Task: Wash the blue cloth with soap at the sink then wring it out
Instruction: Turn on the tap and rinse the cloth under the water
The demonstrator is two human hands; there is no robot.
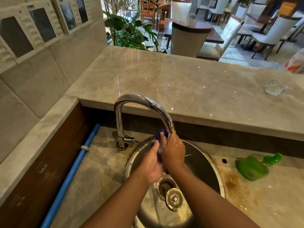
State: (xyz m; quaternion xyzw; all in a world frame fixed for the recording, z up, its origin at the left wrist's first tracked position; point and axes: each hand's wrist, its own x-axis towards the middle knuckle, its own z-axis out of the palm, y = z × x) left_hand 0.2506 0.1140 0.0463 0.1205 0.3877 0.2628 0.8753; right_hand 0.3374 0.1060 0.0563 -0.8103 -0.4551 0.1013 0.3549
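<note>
The blue cloth (pixel 159 137) is bunched up between both my hands, right under the spout of the chrome tap (pixel 141 102), over the round steel sink (pixel 212 163). My left hand (pixel 152 163) grips its lower part and my right hand (pixel 174 150) is closed over its upper part. Only small dark-blue patches show between my fingers. My right hand looks wet. A green soap bottle (pixel 253 167) lies on its side on the counter to the right of the sink.
The sink strainer plug (pixel 175 199) lies beside the open drain (pixel 165 185). A blue pipe (pixel 72 175) runs along the left. The raised marble ledge (pixel 181 83) behind the tap holds a clear glass (pixel 274 87) and a plastic bag (pixel 296 63).
</note>
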